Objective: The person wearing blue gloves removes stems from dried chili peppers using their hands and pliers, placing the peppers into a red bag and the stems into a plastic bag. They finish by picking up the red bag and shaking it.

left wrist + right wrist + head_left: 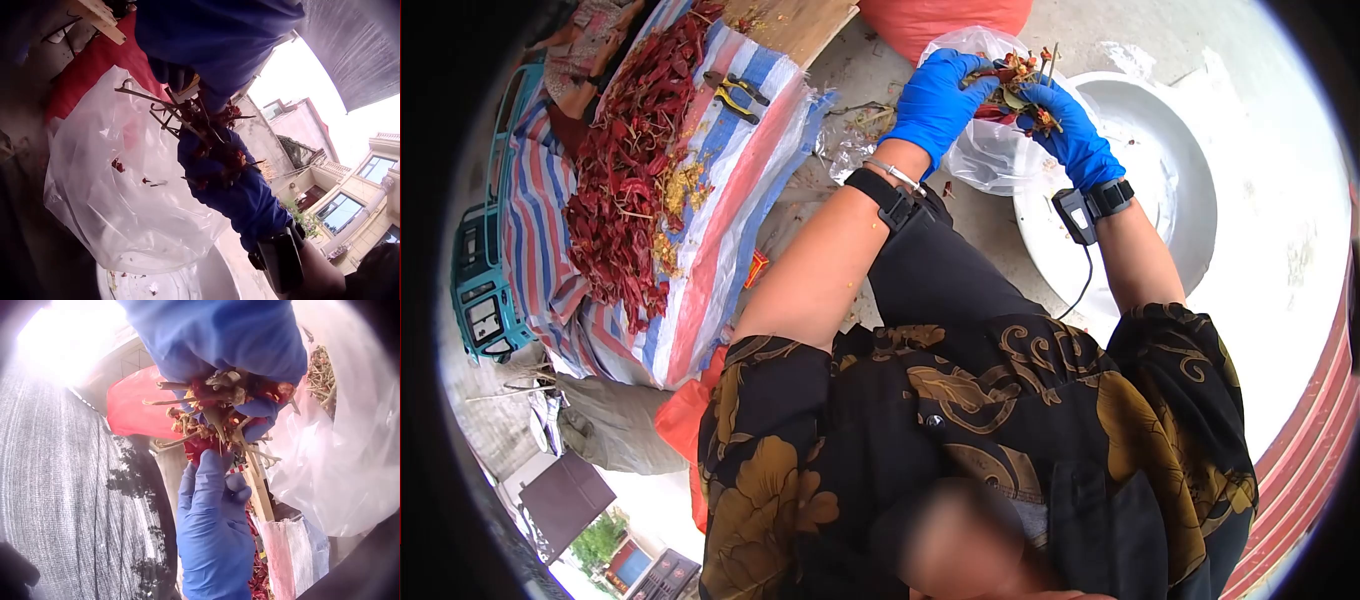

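Both hands wear blue gloves and meet over a clear plastic bag (985, 165). My right hand (1075, 132) grips a bunch of dried chili stems (215, 415), with bits of red pod and yellow seed among them. The stems stick out between its fingers in the right wrist view. At the edge of that bunch, my left hand (940, 105) pinches a red dried chili piece (199, 450) between thumb and fingers. Below the hands, the bag hangs open in the left wrist view, with a few chili scraps (119, 165) showing on it.
A white basin (1195, 185) stands under and right of the right hand. At left, a heap of dried red chilies (625, 190) lies on a striped woven sheet (745, 190), with yellow-handled pliers (738, 97) beside it. A red sack (945, 22) is beyond the hands.
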Motion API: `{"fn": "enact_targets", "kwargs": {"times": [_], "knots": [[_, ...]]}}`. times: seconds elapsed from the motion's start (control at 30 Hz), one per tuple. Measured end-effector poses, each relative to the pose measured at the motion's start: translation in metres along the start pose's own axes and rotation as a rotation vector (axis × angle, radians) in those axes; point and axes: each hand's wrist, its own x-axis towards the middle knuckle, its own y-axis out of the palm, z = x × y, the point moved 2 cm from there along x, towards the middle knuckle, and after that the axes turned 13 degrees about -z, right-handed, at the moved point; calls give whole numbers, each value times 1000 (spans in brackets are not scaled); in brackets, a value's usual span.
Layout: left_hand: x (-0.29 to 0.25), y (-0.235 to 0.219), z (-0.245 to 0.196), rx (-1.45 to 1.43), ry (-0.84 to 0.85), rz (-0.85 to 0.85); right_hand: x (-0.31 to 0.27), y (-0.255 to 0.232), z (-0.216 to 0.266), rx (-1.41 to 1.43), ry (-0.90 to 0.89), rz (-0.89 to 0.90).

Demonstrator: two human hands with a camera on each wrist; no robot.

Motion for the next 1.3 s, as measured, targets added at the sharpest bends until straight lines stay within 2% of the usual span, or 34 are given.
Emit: {"fn": "enact_targets", "kwargs": {"times": [0.07,0.13,0.17,0.27,0.33,0.37,0.43,0.5,0.57,0.6,0.63,0.7,0.73,0.77,0.83,0.87,0.9,0.97,1.0,1.03,1.1,1.13,1.17,1.2,1.23,1.3], "knots": [[0,2,4,13,18,-3,3,-3,0,-11,0,-22],[-1,-2,5,-92,-60,-126,5,2,7,-90,-39,28],[-1,-5,6,-93,-62,-117,3,2,10,-89,-90,-21],[2,-25,5,-125,-238,-248,28,-12,6,-208,-116,-94],[2,-33,7,-175,-294,-268,41,-15,2,-644,-176,-7],[1,-37,9,-224,-348,-293,50,-15,-2,-644,-174,-9],[-2,-41,15,-255,-336,-328,74,-14,-20,-870,-132,20],[-7,-46,14,-281,-328,-344,98,-12,-39,-871,-187,34],[-15,-52,12,-276,-365,-316,103,6,-48,-620,119,106],[-19,-55,10,-272,-402,-286,90,19,-43,-459,163,130],[-22,-59,8,-272,-404,-290,76,26,-31,-462,164,133],[-30,-66,4,-289,-431,-284,57,36,-9,-709,120,89],[-32,-70,3,-290,-431,-290,86,21,-31,-693,-120,33],[-35,-73,3,-306,-450,-285,96,8,-32,-698,-121,37],[-43,-79,5,-324,-473,-282,95,-4,-23,-1235,-475,94],[-46,-81,7,-336,-480,-285,86,-8,-17,-1354,-522,90],[-49,-82,7,-347,-488,-288,89,-15,-18,-1360,-522,91],[-55,-83,4,-372,-490,-281,98,-38,-33,-1946,-669,176],[-56,-84,2,-393,-490,-273,112,-57,-50,-1897,-693,186],[-58,-85,2,-396,-486,-274,107,-55,-56,-1803,-676,218],[-63,-88,1,-369,-500,-261,109,-48,-75,-1677,-687,88],[-65,-90,0,-370,-498,-263,114,-49,-88,-1678,-691,88],[-67,-92,-1,-398,-525,-267,122,-49,-98,-1723,-652,16],[-69,-95,-2,-426,-552,-272,121,-41,-99,-1767,-614,-56],[-71,-98,-4,-425,-550,-279,118,-34,-99,-1767,-620,-51],[-74,-103,-6,-405,-550,-290,112,-29,-98,-1869,-478,-143]]}}
